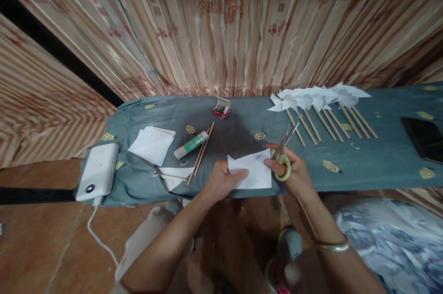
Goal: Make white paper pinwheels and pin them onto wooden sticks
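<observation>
My left hand [224, 178] pinches a white sheet of paper [256, 171] by its left side, thumb on top, above the front edge of the table. My right hand [294, 169] holds a pair of scissors [284, 165] with pale green handles, blades parted and pointing away from me. The right thumb and fingers also touch the paper's right edge. Left of my hands lie a glue stick [191, 145] with a green label and a few thin wooden sticks [202, 151]. Nearer the front edge, a pencil [175, 177] rests on a white paper piece [171, 184].
Several paper pinwheels [314, 99] on wooden sticks lie at the back right. A small red box [221, 108] of metal bits stands open behind. Stacked white paper [152, 144] and a white power bank [98, 171] with a cable are left; a dark phone [424, 137] is far right.
</observation>
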`<state>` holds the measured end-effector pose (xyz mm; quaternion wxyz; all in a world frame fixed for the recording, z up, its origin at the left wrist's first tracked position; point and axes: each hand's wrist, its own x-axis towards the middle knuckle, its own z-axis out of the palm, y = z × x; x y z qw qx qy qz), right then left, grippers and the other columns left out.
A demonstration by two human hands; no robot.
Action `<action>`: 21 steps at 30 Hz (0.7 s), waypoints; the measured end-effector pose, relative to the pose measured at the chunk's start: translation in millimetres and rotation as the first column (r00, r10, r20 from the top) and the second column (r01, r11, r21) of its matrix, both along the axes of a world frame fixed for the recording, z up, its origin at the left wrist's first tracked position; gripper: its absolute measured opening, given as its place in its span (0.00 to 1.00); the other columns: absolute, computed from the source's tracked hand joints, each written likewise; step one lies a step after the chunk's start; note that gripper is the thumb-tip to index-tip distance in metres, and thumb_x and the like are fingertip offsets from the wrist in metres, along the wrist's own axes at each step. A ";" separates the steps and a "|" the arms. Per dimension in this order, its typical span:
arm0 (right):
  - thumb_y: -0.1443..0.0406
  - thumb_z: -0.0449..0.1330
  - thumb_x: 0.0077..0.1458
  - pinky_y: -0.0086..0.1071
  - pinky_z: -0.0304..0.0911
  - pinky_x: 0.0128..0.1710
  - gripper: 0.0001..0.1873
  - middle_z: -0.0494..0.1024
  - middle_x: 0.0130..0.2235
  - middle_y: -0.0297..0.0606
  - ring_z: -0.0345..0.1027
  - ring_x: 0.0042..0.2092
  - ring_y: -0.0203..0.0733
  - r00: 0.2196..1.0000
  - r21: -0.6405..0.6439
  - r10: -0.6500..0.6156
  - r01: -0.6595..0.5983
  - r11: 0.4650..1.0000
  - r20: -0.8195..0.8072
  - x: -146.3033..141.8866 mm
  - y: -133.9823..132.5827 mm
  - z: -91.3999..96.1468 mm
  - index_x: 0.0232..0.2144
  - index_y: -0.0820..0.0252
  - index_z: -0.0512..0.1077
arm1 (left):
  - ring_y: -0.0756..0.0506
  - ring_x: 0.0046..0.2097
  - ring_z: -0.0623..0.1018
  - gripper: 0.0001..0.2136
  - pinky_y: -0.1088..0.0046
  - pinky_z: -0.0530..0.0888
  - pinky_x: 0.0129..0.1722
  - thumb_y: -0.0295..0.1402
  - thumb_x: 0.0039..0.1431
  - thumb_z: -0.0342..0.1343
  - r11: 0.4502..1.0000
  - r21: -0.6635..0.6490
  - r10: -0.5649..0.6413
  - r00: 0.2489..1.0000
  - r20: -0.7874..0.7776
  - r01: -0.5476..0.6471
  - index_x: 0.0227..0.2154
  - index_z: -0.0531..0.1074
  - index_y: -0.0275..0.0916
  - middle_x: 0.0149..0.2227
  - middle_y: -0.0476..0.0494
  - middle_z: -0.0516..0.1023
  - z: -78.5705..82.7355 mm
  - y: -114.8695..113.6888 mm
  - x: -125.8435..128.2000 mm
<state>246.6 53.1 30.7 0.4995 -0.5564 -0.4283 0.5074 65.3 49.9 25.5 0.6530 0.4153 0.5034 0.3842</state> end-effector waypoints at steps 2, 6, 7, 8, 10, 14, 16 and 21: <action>0.53 0.71 0.34 0.27 0.53 0.20 0.26 0.64 0.19 0.23 0.54 0.21 0.31 0.999 -0.004 -0.035 0.035 0.999 0.015 -4.2 2.3 -0.9 0.36 0.56 0.72 | 0.50 0.23 0.71 0.09 0.77 0.66 0.23 0.35 0.36 0.65 0.999 -0.037 -0.021 1.000 0.010 0.022 0.22 0.79 0.34 0.21 0.48 0.77 -0.2 -1.1 3.4; 0.54 0.72 0.32 0.26 0.53 0.20 0.26 0.64 0.20 0.23 0.54 0.21 0.30 0.994 -0.042 -0.104 0.102 0.994 -0.045 -6.4 5.9 -5.3 0.34 0.56 0.71 | 0.50 0.23 0.71 0.08 0.77 0.66 0.23 0.34 0.35 0.65 0.998 -0.057 -0.003 1.000 0.019 0.005 0.20 0.78 0.35 0.21 0.48 0.77 0.7 -0.2 6.9; 0.55 0.72 0.31 0.26 0.53 0.20 0.26 0.65 0.20 0.23 0.54 0.21 0.30 0.990 -0.050 -0.126 0.123 0.991 -0.062 -6.1 6.5 -6.1 0.34 0.57 0.71 | 0.50 0.22 0.70 0.07 0.77 0.66 0.22 0.34 0.35 0.65 0.998 -0.057 0.003 1.000 0.008 -0.002 0.19 0.78 0.35 0.20 0.48 0.76 1.2 0.3 7.1; 0.56 0.72 0.30 0.26 0.52 0.20 0.26 0.65 0.20 0.22 0.53 0.21 0.29 0.986 -0.056 -0.148 0.144 0.988 -0.075 -5.7 7.0 -6.8 0.33 0.57 0.71 | 0.51 0.21 0.69 0.07 0.77 0.65 0.21 0.34 0.35 0.64 0.998 -0.055 0.007 1.000 -0.006 -0.007 0.18 0.77 0.35 0.19 0.48 0.75 1.4 0.9 7.0; 0.57 0.73 0.29 0.26 0.52 0.20 0.25 0.65 0.20 0.22 0.53 0.21 0.29 0.977 -0.061 -0.187 0.182 0.981 -0.100 -4.6 7.6 -7.3 0.33 0.57 0.71 | 0.52 0.20 0.67 0.07 0.78 0.62 0.20 0.35 0.36 0.63 0.999 -0.040 0.010 1.000 -0.030 -0.011 0.16 0.76 0.35 0.16 0.50 0.73 1.2 2.1 6.4; 0.59 0.73 0.29 0.26 0.53 0.21 0.25 0.65 0.20 0.22 0.55 0.21 0.29 0.962 -0.072 -0.227 0.219 0.973 -0.149 -0.9 9.0 -7.1 0.33 0.57 0.71 | 0.52 0.20 0.68 0.07 0.78 0.63 0.22 0.34 0.37 0.62 1.000 0.009 0.008 0.999 -0.037 -0.008 0.16 0.77 0.35 0.17 0.51 0.73 -0.7 4.8 4.1; 0.60 0.73 0.30 0.25 0.53 0.21 0.24 0.66 0.20 0.22 0.55 0.21 0.29 0.956 -0.066 -0.247 0.240 0.969 -0.161 2.0 10.1 -7.1 0.33 0.58 0.71 | 0.51 0.21 0.69 0.06 0.77 0.65 0.23 0.34 0.38 0.61 1.000 0.024 0.008 0.998 -0.065 -0.007 0.17 0.77 0.36 0.17 0.51 0.74 -0.2 6.2 2.4; 0.61 0.73 0.30 0.26 0.53 0.23 0.23 0.67 0.21 0.22 0.58 0.22 0.29 0.936 -0.029 -0.295 0.295 0.955 -0.190 9.8 11.8 -8.4 0.32 0.58 0.72 | 0.52 0.20 0.67 0.09 0.78 0.61 0.21 0.33 0.40 0.58 0.996 0.090 -0.003 0.981 -0.196 0.022 0.10 0.72 0.37 0.14 0.50 0.70 7.5 9.0 -1.8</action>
